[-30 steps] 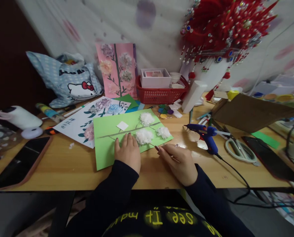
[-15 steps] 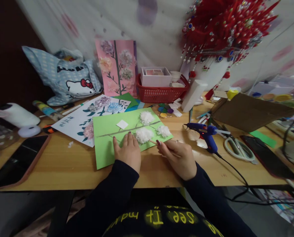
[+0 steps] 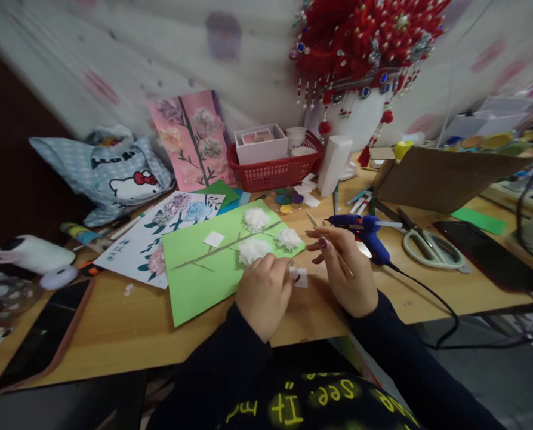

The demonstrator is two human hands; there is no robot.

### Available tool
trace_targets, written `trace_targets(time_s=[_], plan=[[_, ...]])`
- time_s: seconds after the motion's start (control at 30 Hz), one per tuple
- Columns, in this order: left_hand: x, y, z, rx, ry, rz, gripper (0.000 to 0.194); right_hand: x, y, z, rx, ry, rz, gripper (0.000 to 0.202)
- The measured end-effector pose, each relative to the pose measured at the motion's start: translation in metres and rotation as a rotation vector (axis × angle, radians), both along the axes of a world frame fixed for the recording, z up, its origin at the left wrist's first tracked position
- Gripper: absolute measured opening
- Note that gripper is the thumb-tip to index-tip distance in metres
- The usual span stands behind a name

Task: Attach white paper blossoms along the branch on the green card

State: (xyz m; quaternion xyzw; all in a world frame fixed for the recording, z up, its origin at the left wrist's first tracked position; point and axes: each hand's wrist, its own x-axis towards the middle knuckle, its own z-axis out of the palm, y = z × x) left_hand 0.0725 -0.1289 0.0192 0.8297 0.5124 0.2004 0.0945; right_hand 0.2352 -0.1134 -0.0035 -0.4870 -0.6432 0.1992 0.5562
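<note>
A green card lies on the wooden table, with a drawn grey stem, three fluffy white flowers and a small white square. Over the card's lower right edge, my left hand has curled fingers closed on a small white paper piece. My right hand is just to the right, above the table, with a thin pointed stick held among its fingers. Beyond it lies a blue glue gun, its nozzle pointing left.
Scissors and a black phone lie at the right, a second phone at the left. A red basket, a pink flower card and a white flower drawing are behind. The glue gun's cable runs toward the front edge.
My left hand has left the middle of the green card and moved right to a small white paper. My right hand has drawn away from the flowers with the stick. The view has shifted.
</note>
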Motion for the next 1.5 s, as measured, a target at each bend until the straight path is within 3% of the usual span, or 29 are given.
trace_targets(time_s=[0.1, 0.23, 0.4, 0.57, 0.83, 1.0, 1.3, 1.5], plan=[[0.012, 0.005, -0.004, 0.004, 0.088, 0.001, 0.022, 0.005, -0.003, -0.001, -0.056, -0.087, 0.065, 0.028], [0.019, 0.011, -0.005, 0.014, 0.141, -0.015, 0.018, 0.009, -0.007, 0.001, -0.107, -0.250, 0.041, 0.029], [0.012, 0.015, -0.006, -0.018, -0.285, 0.086, 0.011, 0.007, -0.010, 0.010, -0.104, -0.258, 0.041, 0.026], [0.006, 0.014, -0.010, -0.143, -0.769, 0.126, 0.005, 0.005, -0.013, 0.013, -0.146, 0.080, 0.218, 0.031], [0.008, 0.010, 0.001, -0.328, -1.165, 0.091, 0.036, 0.004, -0.014, 0.009, -0.071, 0.202, 0.256, 0.034], [0.005, 0.008, 0.008, -0.379, -1.257, 0.098, 0.043, 0.002, -0.016, 0.016, -0.075, 0.251, 0.298, 0.036], [0.005, 0.007, 0.005, -0.604, -1.397, -0.002, 0.043, 0.003, -0.018, 0.024, -0.155, 0.399, 0.466, 0.038], [0.005, 0.005, 0.008, -0.727, -1.392, 0.038, 0.047, 0.004, -0.018, 0.020, -0.133, 0.425, 0.440, 0.036]])
